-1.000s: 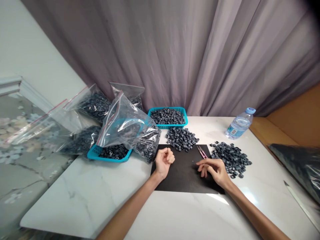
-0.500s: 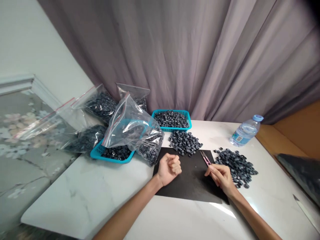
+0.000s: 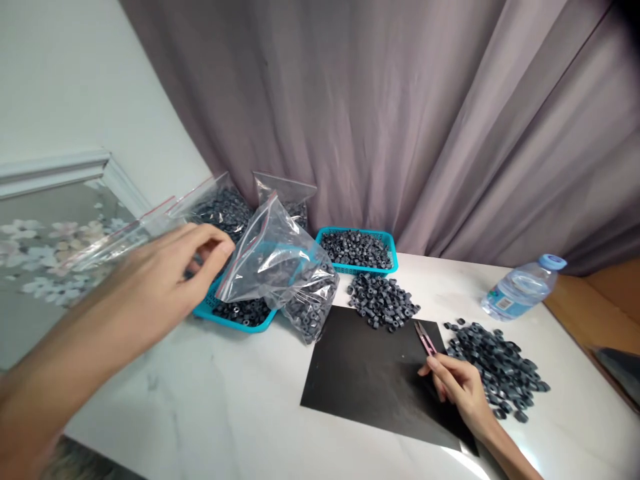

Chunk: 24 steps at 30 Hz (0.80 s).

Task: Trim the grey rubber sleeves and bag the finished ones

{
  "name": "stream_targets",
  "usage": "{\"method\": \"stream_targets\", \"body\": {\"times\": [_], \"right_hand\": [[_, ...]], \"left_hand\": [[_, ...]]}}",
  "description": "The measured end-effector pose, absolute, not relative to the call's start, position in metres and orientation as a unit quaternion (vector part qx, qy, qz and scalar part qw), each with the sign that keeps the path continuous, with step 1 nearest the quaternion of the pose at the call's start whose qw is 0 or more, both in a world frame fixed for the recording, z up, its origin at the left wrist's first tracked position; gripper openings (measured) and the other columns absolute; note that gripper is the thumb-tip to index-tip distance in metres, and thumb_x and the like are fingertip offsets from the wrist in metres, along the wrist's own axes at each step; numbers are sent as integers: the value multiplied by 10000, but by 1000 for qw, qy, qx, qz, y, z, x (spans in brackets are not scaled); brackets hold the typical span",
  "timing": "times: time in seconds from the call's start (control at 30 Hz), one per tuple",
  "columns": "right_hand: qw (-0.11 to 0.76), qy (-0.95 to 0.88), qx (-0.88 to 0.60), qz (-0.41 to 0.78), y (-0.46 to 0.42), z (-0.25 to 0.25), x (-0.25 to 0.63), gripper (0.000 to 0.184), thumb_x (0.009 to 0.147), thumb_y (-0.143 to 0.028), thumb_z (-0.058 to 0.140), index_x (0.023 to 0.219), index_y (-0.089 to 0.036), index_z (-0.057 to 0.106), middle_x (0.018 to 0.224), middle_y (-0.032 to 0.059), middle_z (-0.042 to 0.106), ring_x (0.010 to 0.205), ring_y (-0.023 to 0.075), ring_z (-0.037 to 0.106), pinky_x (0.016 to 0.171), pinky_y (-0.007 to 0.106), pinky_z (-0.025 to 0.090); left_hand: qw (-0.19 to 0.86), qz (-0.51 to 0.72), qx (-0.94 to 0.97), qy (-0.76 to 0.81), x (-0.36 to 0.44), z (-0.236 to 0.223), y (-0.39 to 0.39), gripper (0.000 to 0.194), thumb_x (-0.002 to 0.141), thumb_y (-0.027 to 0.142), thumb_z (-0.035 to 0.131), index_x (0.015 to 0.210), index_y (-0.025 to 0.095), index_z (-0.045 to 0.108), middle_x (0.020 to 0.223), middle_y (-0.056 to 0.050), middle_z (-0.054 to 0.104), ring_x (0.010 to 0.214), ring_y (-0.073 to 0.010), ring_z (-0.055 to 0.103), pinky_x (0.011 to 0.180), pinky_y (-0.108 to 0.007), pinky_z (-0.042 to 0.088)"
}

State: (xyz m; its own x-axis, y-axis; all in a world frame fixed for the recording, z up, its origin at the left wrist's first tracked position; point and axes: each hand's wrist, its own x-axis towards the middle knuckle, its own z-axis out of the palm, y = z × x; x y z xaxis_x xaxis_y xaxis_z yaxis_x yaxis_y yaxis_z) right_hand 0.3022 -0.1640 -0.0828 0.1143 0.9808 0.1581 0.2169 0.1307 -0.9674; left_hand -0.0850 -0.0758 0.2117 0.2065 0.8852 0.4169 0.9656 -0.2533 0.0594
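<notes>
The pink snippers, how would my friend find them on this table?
Find the white table, then the black mat on it. At the mat's right side, the pink snippers poke out from the right hand. Their pink colour and slim, pointed shape set them apart from the chunky dark pieces heaped nearby.

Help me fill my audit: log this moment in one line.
right hand: holds pink snips over black mat | left hand: near clear bag | contact: unclear

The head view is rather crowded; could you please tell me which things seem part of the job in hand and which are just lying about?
Likely part of the job:
- pink snips, in the right hand
- black mat
- small dark parts
- blue baskets
- clear bags

Probably just lying about:
- water bottle
</notes>
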Motion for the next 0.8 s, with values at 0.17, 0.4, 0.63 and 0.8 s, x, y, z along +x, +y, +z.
{"method": "stream_targets", "body": {"times": [0.17, 0.4, 0.63, 0.8], "right_hand": [[500, -568, -537, 372, -165, -80, 301, 475, 958, -553, 570, 711, -173, 713, 411, -16, 493, 371, 114, 459, 424, 238, 341], [474, -591, -541, 365, -165, -86, 300, 501, 979, -563, 528, 744, -176, 742, 413, -20, 503, 377, 118, 474, 465, 244, 375], [451, -595, -554, 370, -169, -81, 296, 525, 977, -585, 521, 720, -180, 733, 420, -20, 504, 420, 131, 508, 534, 256, 404], [436, -609, -559, 357, -170, -84, 296, 515, 977, -581, 528, 733, -181, 741, 421, -23, 512, 418, 130, 521, 546, 254, 412]], "left_hand": [[-27, -118, -787, -605, -81, 205, -17, 269, 962, 273, 402, 1068, 210, 641, 924, -21, 727, 836, -195, 669, 760, -312, 479], [-14, -171, -799, -576, -84, 216, 7, 400, 878, 444, 559, 1173, 176, 589, 1179, -95, 703, 1005, -201, 643, 905, -333, 495], [-90, -24, -788, -608, -81, 216, 13, 231, 859, 328, 548, 1019, 173, 610, 794, -20, 744, 781, -181, 692, 770, -294, 510], [-133, 69, -799, -582, -67, 217, 25, 333, 893, 469, 560, 907, 157, 674, 827, -47, 750, 717, -172, 670, 678, -254, 476]]}}
